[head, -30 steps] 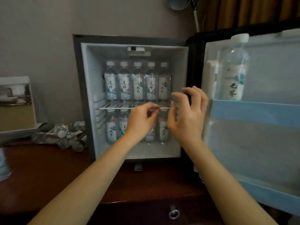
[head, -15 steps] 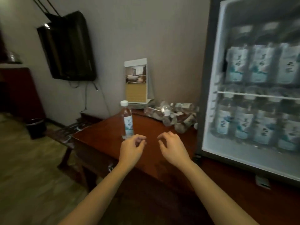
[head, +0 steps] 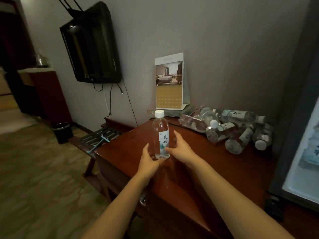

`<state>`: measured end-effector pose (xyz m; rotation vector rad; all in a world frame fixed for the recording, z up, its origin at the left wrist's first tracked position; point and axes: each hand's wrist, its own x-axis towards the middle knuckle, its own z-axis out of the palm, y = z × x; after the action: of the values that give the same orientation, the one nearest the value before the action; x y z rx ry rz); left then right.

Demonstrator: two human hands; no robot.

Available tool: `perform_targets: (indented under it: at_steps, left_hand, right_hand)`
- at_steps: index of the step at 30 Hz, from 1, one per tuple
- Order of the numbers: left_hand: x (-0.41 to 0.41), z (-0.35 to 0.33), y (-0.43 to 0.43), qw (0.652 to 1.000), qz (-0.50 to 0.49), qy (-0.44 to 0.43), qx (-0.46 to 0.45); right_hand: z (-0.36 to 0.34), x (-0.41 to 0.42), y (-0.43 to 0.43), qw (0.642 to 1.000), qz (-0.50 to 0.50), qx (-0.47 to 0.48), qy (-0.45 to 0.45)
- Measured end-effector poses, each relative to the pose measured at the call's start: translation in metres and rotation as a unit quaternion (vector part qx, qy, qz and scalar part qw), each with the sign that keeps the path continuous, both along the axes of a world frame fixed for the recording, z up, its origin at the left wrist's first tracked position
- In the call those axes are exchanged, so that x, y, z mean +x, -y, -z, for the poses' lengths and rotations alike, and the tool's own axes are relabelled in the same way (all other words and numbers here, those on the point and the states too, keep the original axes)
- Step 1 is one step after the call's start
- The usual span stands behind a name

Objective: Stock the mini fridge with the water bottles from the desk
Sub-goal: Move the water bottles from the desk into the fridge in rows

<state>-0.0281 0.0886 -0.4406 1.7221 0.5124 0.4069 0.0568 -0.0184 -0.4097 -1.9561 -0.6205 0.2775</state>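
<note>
The step in hand is judged to be the pick-up of one more bottle for the mini fridge [head: 290,135], whose lit interior is seen at the right edge of the view. A single upright water bottle [head: 161,135], white-capped and labelled, is stood near the front left corner of the desk [head: 198,161], and it is bracketed on both sides.

The left grip [head: 148,160] is held low by the bottle's base, fingers spread and thumb raised – released, with nothing clasped. The right grip [head: 181,149] is set against the other flank: its thumb is laid on the front of the label while its fingers are reached round behind, a little off the plastic. It too is taken as released, since no full wrap is seen; how firmly the thumb presses cannot be told.

Further back on the desk, a pile of bottles [head: 229,130] is left lying on its side, between the fridge and a standing calendar card [head: 170,83], so more remains to be stocked.

For the next move, the fingers would need to be closed round the bottle's middle – then it would have to be lifted clear of the desk and carried rightward to the fridge.
</note>
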Motion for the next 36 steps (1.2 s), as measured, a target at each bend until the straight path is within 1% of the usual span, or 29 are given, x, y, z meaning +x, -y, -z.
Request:
perform_targets:
  at_steps: [3,5,7,9,10,12,13,14,15,17,19,23,25,30,33,36]
  left_hand:
    - [0.009,0.012,-0.002,0.997,-0.059,0.025,0.038]
    - [0.014,0.013,0.004,0.990,-0.115,0.043,0.068]
    - [0.015,0.008,0.019,0.974,-0.186,0.076,0.110]
    - [0.015,0.002,0.036,0.952,-0.224,0.136,0.161]
    - [0.017,0.000,0.043,0.946,-0.213,0.166,0.181]
    - [0.024,-0.001,0.056,0.942,-0.157,0.196,0.222]
    - [0.030,-0.002,0.062,0.941,-0.124,0.197,0.245]
    - [0.035,-0.002,0.068,0.939,-0.095,0.196,0.265]
    - [0.041,-0.003,0.073,0.937,-0.070,0.196,0.279]
    - [0.053,-0.003,0.083,0.938,-0.026,0.190,0.288]
    - [0.062,-0.001,0.090,0.945,0.013,0.168,0.281]
    - [0.073,0.011,0.101,0.958,0.070,0.090,0.262]
    - [0.076,0.015,0.103,0.962,0.079,0.046,0.257]
    - [0.078,0.015,0.101,0.972,0.039,0.039,0.230]
    - [0.079,0.017,0.100,0.972,0.035,0.042,0.227]
    - [0.081,0.017,0.100,0.976,0.034,0.032,0.215]
  right_hand:
    - [0.004,0.009,-0.001,1.000,-0.007,-0.011,-0.008]
    - [0.003,0.018,0.004,0.999,0.007,-0.043,0.013]
    - [0.001,0.028,0.016,0.992,0.054,-0.093,0.065]
    - [-0.002,0.036,0.034,0.969,0.137,-0.143,0.145]
    - [-0.002,0.038,0.043,0.949,0.189,-0.168,0.187]
    - [-0.005,0.042,0.062,0.892,0.293,-0.231,0.255]
    - [-0.006,0.044,0.071,0.867,0.331,-0.263,0.264]
    - [-0.008,0.048,0.079,0.855,0.354,-0.289,0.247]
    - [-0.008,0.052,0.087,0.855,0.363,-0.307,0.209]
    - [-0.003,0.059,0.098,0.865,0.343,-0.345,0.128]
    - [0.007,0.062,0.103,0.864,0.316,-0.376,0.107]
    - [0.015,0.066,0.108,0.859,0.313,-0.379,0.141]
    - [0.016,0.066,0.108,0.853,0.308,-0.390,0.160]
    - [0.025,0.047,0.102,0.813,0.273,-0.460,0.229]
    - [0.024,0.038,0.100,0.795,0.251,-0.496,0.243]
    - [0.018,0.029,0.103,0.785,0.238,-0.519,0.240]
